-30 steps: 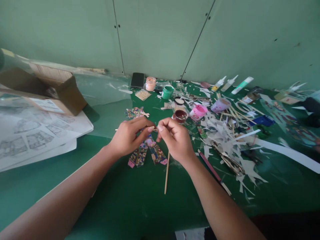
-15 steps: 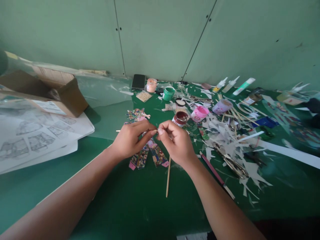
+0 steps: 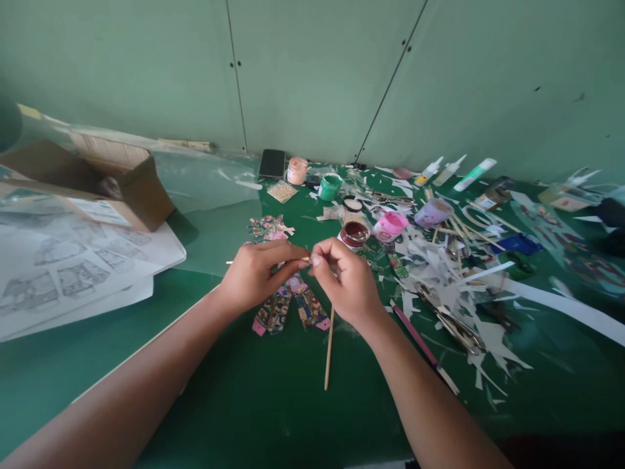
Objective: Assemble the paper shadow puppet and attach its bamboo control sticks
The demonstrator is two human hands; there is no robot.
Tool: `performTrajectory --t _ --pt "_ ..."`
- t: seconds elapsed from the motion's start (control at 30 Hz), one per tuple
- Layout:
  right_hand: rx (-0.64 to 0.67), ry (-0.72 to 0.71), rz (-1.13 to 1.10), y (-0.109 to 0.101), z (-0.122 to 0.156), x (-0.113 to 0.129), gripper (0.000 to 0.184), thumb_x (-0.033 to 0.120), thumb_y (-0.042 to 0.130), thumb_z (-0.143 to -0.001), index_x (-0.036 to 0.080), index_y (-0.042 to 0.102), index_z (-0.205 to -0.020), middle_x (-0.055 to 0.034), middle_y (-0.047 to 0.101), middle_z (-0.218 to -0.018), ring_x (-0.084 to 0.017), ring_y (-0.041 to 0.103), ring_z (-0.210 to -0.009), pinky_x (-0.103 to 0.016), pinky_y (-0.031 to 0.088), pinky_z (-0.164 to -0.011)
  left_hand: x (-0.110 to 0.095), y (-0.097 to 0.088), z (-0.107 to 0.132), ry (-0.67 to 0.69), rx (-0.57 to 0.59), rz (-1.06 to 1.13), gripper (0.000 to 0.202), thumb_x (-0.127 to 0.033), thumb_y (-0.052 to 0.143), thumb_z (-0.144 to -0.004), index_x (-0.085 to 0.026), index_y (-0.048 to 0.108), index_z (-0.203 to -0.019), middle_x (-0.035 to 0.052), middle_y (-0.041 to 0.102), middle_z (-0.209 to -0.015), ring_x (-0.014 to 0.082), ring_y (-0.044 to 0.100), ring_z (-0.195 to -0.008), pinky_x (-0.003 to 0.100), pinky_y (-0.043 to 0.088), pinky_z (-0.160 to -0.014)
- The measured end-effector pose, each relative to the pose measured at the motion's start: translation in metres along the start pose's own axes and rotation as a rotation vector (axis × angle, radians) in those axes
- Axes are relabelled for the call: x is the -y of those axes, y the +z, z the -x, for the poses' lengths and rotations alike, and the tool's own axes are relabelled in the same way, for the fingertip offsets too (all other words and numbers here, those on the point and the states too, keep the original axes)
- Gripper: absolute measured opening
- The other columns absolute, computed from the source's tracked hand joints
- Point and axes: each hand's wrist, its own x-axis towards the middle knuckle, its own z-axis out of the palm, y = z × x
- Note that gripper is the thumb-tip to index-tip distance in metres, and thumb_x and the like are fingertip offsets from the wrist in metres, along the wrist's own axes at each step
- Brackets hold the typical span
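Note:
My left hand (image 3: 256, 273) is closed in a pinch on a thin wooden stick that pokes out past its thumb side. My right hand (image 3: 344, 280) is pinched shut at the stick's other tip, the fingertips of both hands nearly touching. Under them lies a colourful patterned paper figure (image 3: 288, 306) on the green table (image 3: 254, 404). Below my right hand a second wooden stick (image 3: 329, 355) lies on the table. A dark red paint pot (image 3: 353, 233) stands just behind my right hand.
Paint pots in pink (image 3: 391, 224), green (image 3: 330, 185) and peach (image 3: 295, 170), a phone (image 3: 272, 163), glue bottles (image 3: 446, 169), scissors (image 3: 452, 322) and paper scraps (image 3: 439, 260) crowd the right. A cardboard box (image 3: 107, 179) and printed sheets (image 3: 73, 267) lie left.
Both hands stay pinched together at the same spot; my view has shifted slightly, so everything sits a little lower and to the right.

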Motion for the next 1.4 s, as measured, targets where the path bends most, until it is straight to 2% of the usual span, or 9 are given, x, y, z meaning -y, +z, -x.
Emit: performTrajectory --t 0.2,0.47,0.7,1.03,1.13,1.23,1.4 --pt "-0.066 -0.029 0.079 0.0 -0.001 -0.003 0.011 0.024 0.045 -0.088 0.023 0.047 -0.077 0.0021 0.053 -0.066 -0.012 0.051 -0.058 -0.025 0.04 -0.06 -0.004 -0.003 -0.003 -0.061 0.063 -0.09 0.021 -0.022 0.05 -0.096 -0.015 0.07 -0.095 0.0052 0.072 -0.084 0.0145 0.068 -0.076 0.023 0.05 -0.067" --pt "-0.071 0.073 -0.003 0.005 -0.001 -0.006 0.01 0.027 0.047 -0.086 0.023 0.048 -0.076 0.0026 0.053 -0.064 -0.012 0.05 -0.055 -0.024 0.04 -0.056 0.004 0.005 0.003 -0.08 -0.057 -0.068 0.016 -0.026 0.059 -0.092 -0.019 0.073 -0.096 0.0038 0.075 -0.084 0.0143 0.069 -0.076 0.025 0.053 -0.071" --pt "-0.111 0.074 0.019 0.005 -0.001 -0.01 0.014 0.03 0.049 -0.087 0.022 0.052 -0.077 0.002 0.054 -0.063 -0.012 0.051 -0.054 -0.025 0.041 -0.057 0.003 0.004 0.0 -0.098 0.024 -0.09 0.02 -0.023 0.052 -0.096 -0.017 0.07 -0.101 0.0057 0.074 -0.088 0.0162 0.068 -0.081 0.027 0.053 -0.073" --pt "-0.123 0.115 -0.011 0.005 -0.002 -0.009 0.013 0.031 0.056 -0.082 0.021 0.054 -0.074 0.0017 0.056 -0.062 -0.013 0.052 -0.054 -0.025 0.041 -0.054 0.004 0.007 0.003 -0.119 0.022 -0.065 0.02 -0.026 0.052 -0.096 -0.017 0.069 -0.1 0.0058 0.075 -0.092 0.0166 0.07 -0.085 0.028 0.054 -0.075" --pt "-0.123 0.189 -0.156 0.006 -0.003 -0.01 0.015 0.033 0.057 -0.082 0.021 0.055 -0.073 0.0036 0.052 -0.058 -0.011 0.05 -0.051 -0.025 0.038 -0.051 0.002 0.006 0.003 -0.145 0.009 -0.047 0.019 -0.025 0.052 -0.096 -0.017 0.069 -0.1 0.0055 0.074 -0.092 0.0158 0.07 -0.085 0.027 0.053 -0.074" --pt "-0.095 0.285 -0.411 0.008 -0.004 -0.011 0.019 0.038 0.059 -0.081 0.021 0.057 -0.072 0.0057 0.049 -0.053 -0.01 0.048 -0.049 -0.024 0.038 -0.051 0.001 0.006 0.003 -0.154 -0.034 -0.003 0.016 -0.026 0.059 -0.092 -0.016 0.067 -0.101 0.0055 0.074 -0.093 0.0136 0.069 -0.08 0.024 0.053 -0.071" --pt "0.014 0.417 -0.692 0.009 -0.003 -0.007 0.021 0.036 0.066 -0.075 0.02 0.055 -0.065 0.0067 0.048 -0.054 -0.008 0.048 -0.048 -0.023 0.04 -0.052 0.0 0.005 0.003 -0.066 -0.101 0.081 0.018 -0.026 0.072 -0.083 -0.016 0.066 -0.096 0.0035 0.072 -0.085 0.0112 0.065 -0.072 0.021 0.051 -0.065"
